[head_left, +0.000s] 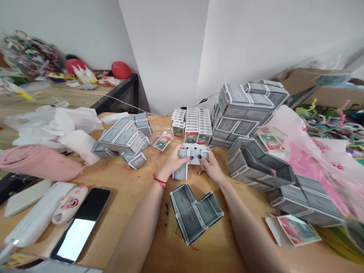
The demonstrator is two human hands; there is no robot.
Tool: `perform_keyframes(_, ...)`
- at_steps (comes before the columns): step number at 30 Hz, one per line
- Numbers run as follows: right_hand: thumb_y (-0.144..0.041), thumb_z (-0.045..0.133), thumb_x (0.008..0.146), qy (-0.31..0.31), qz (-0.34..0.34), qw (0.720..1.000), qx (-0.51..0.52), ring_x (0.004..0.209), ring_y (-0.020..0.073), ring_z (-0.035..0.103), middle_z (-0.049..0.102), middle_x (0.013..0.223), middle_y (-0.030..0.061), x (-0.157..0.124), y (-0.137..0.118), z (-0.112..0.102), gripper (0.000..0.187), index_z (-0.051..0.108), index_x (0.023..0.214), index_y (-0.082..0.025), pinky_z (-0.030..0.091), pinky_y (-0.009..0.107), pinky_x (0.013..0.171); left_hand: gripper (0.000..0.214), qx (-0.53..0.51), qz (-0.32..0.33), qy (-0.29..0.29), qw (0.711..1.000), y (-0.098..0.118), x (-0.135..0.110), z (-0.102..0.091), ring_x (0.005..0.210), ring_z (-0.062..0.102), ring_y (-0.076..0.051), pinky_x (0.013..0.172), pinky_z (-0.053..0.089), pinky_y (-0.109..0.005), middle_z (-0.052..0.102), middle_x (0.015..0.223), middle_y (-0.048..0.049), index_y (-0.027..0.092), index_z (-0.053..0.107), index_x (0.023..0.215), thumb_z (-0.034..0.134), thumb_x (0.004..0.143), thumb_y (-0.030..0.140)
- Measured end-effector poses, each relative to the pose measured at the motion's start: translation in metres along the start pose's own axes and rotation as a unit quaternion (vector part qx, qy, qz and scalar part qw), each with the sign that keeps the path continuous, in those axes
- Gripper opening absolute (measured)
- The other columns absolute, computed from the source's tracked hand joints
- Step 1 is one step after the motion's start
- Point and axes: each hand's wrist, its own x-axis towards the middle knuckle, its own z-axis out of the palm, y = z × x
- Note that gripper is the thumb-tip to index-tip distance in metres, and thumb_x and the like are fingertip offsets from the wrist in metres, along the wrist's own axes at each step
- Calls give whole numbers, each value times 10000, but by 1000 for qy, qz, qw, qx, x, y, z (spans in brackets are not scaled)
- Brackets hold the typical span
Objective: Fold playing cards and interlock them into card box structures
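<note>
Several playing cards (195,156) are held between my two hands over the middle of the table, with patterned grey backs and some white faces showing. My left hand (176,161) grips their left side, thumb on top. On the right side, my right hand (211,166) pinches them with its thumb, other fingers partly hidden beneath. A grey-backed card piece (180,173) hangs below my left hand; whether it is joined to the others I cannot tell. Nearer me sits an open, heart-like tray folded from cards (191,216).
Boxed card decks (192,123) stand in rows behind my hands. Folded card structures rise at the left (125,138) and right (241,113). A phone (81,225) lies front left, an opened card box (298,229) front right, pink plastic bags (309,151) farther right.
</note>
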Motion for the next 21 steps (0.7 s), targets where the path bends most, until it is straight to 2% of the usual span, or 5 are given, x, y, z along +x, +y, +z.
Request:
perform_keyframes(8,-432,528,789,-5,3,1000,1,410,49,312,326,608,-97,1,2,-1,373,342,1057,-253,525,280,420,338,-102,-80,-37,991,0,-3,1,492,531,-86,467,472,-232,496,748,46,225,429,963,611,679,210)
perform_keyframes(15,-441,515,799,0,12,1000,-6,417,61,306,299,601,-91,1,3,1,356,339,1051,-261,513,279,426,331,-127,-85,-33,988,1,-5,3,467,549,-101,413,494,-257,484,745,45,228,426,955,608,682,191)
perform_keyframes(21,-444,508,799,4,28,1000,-9,405,54,287,299,602,-96,1,3,2,372,325,1068,-264,510,288,428,341,-123,-88,-20,988,3,-5,3,485,536,-76,435,507,-243,476,773,45,223,434,943,630,666,190)
